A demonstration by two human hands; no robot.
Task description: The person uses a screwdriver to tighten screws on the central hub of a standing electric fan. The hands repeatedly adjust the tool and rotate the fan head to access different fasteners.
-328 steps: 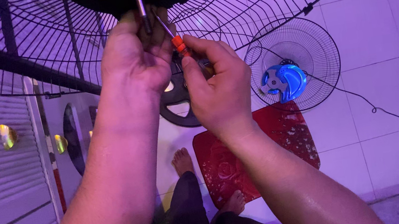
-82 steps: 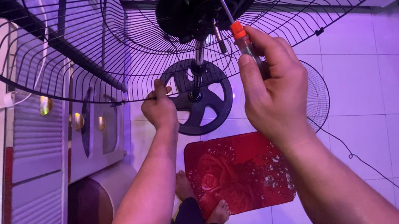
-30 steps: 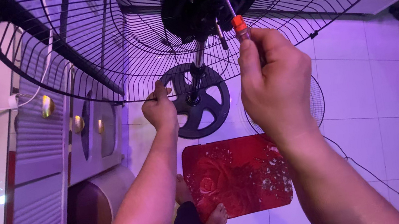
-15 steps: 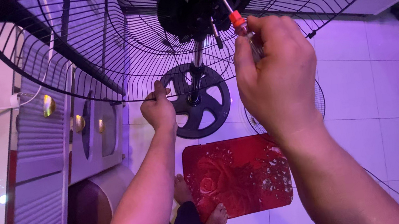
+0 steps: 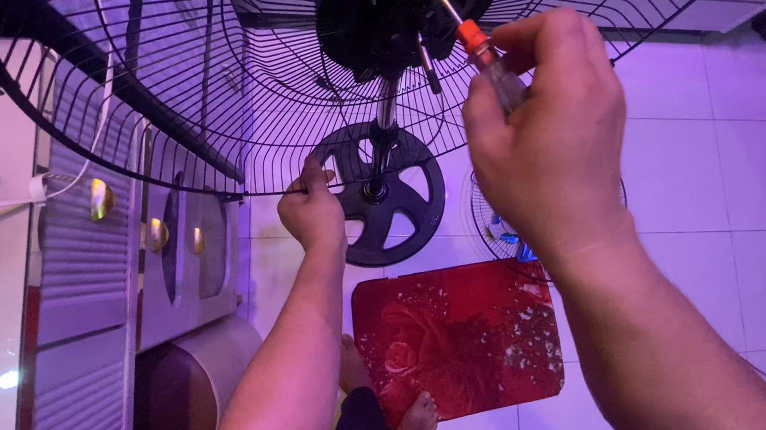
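Right hand [image 5: 548, 135]: grip closed around the clear handle of a screwdriver [image 5: 480, 54] with an orange collar, fingers wrapped, thumb side uppermost. The metal shaft runs up and to the left, its tip set into the black motor hub [image 5: 392, 1] at the centre of the wire fan guard [image 5: 184, 103]. Left hand [image 5: 312, 210]: grip narrow, fingers hooked over the lower rim wire of the guard, holding it.

The guard fills the top of the head view, held up in front of the person, above the tiled floor [image 5: 758, 220]. Behind it lie a round black spoked base [image 5: 386, 199], a red patterned mat [image 5: 462, 335] and a second, smaller fan guard [image 5: 506, 227] flat on the floor. The person's bare feet [image 5: 418, 417] show at the mat's near edge.

Handling, as judged: the guard is thin welded wire, light for its span but springy; it would likely flex and wobble if held by one wire far from the hub. The rim or the hub look like the sounder places to hold. The hub, if it carries the motor, is probably the heavy part. The screwdriver is rigid and light; its smooth handle may slip under torque, so a full wrap suits it.

Change against the frame half a second earlier: the right hand sits slightly lower and further right, the screwdriver more exposed. The left hand remains on the rim wire.
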